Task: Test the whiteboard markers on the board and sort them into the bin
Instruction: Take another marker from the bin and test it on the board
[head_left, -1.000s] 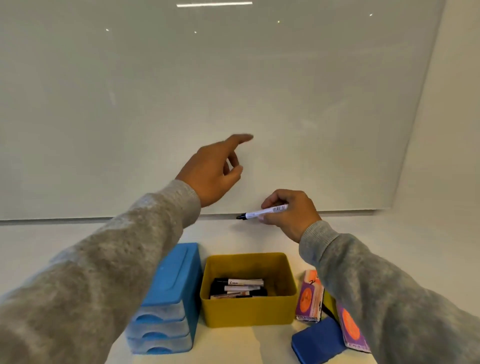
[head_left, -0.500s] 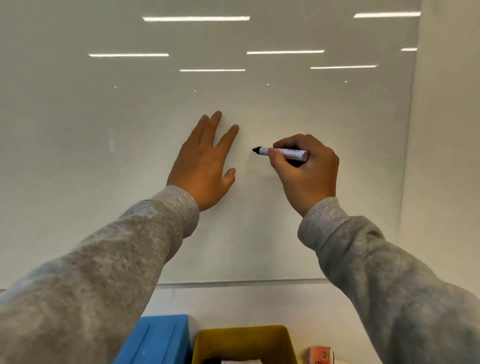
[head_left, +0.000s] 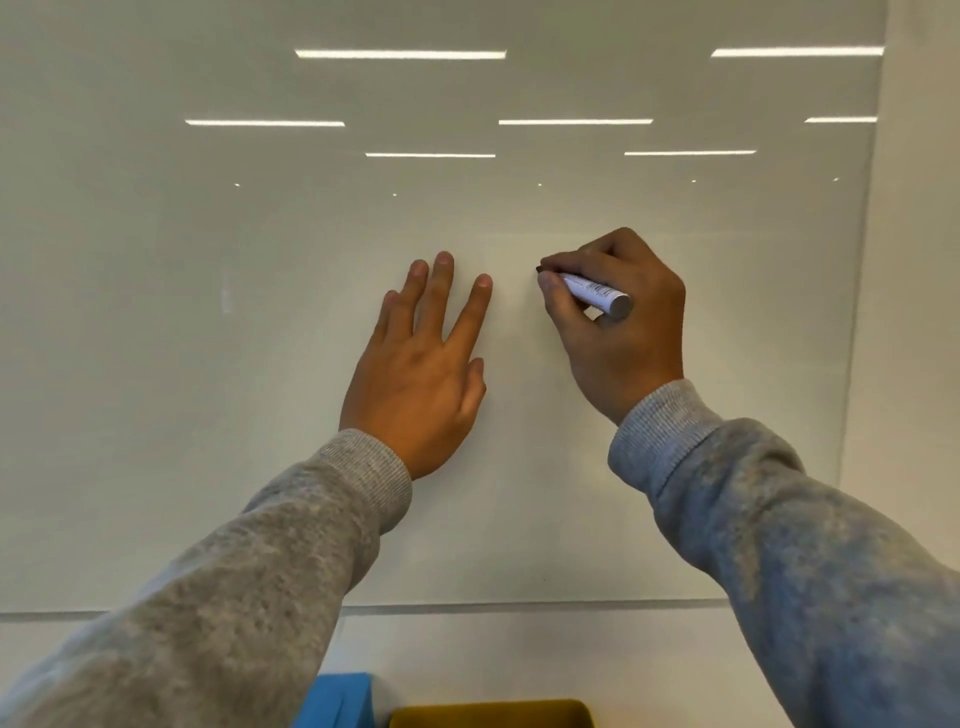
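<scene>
Single view only: head-worn, wide-angle camera, so no second view and no shared area. Looks forward, tilted slightly down, nearly square-on at whiteboard (head_left: 208, 364), which fills most of frame. Close range: both forearms enter from bottom corners (grey sleeves), reaching to board centre. Board's lower edge crosses frame low down; its right edge runs near frame's right side. Bottom edge of frame just catches tops of blue box (head_left: 340, 699) and yellow bin (head_left: 493, 713).

right hand (head_left: 618, 332) gripping marker (head_left: 592, 289), tip on whiteboard (head_left: 208, 364)
</scene>
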